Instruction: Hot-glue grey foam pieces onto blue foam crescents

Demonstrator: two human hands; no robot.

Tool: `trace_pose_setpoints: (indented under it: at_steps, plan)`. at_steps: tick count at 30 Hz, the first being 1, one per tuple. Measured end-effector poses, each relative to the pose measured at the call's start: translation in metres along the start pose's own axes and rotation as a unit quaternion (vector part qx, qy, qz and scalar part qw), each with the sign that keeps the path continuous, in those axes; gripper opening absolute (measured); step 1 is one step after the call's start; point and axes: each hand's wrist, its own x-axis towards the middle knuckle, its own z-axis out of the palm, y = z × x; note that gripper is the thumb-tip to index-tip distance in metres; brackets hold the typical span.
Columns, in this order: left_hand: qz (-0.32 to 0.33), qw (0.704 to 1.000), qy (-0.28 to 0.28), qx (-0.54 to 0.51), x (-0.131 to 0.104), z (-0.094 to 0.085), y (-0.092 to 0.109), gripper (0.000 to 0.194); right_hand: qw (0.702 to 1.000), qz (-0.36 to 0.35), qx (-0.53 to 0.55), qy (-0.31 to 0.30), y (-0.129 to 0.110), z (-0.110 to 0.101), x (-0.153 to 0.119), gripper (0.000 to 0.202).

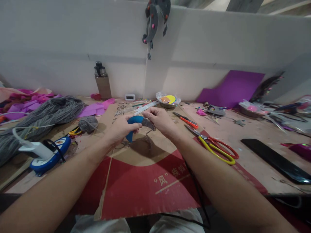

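While the left hand point(122, 129) pinches a blue curved piece point(134, 119), right hand point(160, 121) closes thumb and fingers about its grey-wrapped end point(147, 123); piece held over cardboard point(138, 191) overhanging near edge of table point(233, 132).

1. I have the curved piece point(134, 119) between my left hand point(124, 128) and right hand point(159, 120), above the cardboard point(145, 194) on the table point(255, 129).
2. To my left, the charger point(36, 149) is plugged into the power strip point(64, 145); behind them lies the yarn hank point(60, 111), with the yarn ball point(87, 124) just beside its right end.
3. To my right lie the large scissors point(203, 137), with the snips point(191, 123) just behind and the flat slab point(277, 161) farther right.
4. Beyond my hands, the dish point(168, 105) stands near the wall panel point(73, 38); left of it come the clock point(130, 97), then the box point(103, 87).
5. Far right, the sheet point(238, 86) leans against the panel, behind the star point(239, 122).
6. Above the dish hangs the ornament point(153, 27).
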Motion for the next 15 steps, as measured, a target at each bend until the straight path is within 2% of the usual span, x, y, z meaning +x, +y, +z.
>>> trace_pose_setpoints:
  at_steps: [4, 15]
  plan:
    - [0.003, 0.999, -0.002, -0.035, -0.0011, -0.0022, 0.0037, 0.022, 0.993, 0.057, 0.097, -0.036, -0.0023, -0.0017, -0.0017, 0.034]
    - [0.014, 1.0, 0.002, -0.014, -0.0012, -0.0043, 0.0029, 0.022, 0.992, 0.029, 0.12, 0.018, -0.0033, 0.0002, -0.0008, 0.032]
